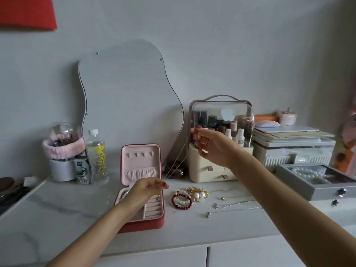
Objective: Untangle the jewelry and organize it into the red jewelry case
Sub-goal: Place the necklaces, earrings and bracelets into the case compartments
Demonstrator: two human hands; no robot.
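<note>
A thin chain necklace (176, 162) is stretched in the air between two hands. The left hand (146, 189) pinches the low end of it with finger and thumb, right above the open red jewelry case (142, 189). The right hand (210, 145) pinches the high end, up and to the right, in front of the clear makeup box (221, 139). So the chain runs on a slant, from low left to high right.

The case sits near the middle of the table (77, 218), a little toward the front edge. Its lid stands up, and little hooks (139, 154) show near the top of the pink lid. The left hand is the one closer to the case. I think the chain has to go up to those hooks, which are up and to the left of the low end. The right hand would need to swing left to bring the chain over.

More jewelry waits on the table just to the right of the case: a red bead bracelet (182, 200), a pile with pearls (198, 194), and two silver chains (234, 206) lying flat, pointing toward the right edge. Most of the job is not yet done.
</note>
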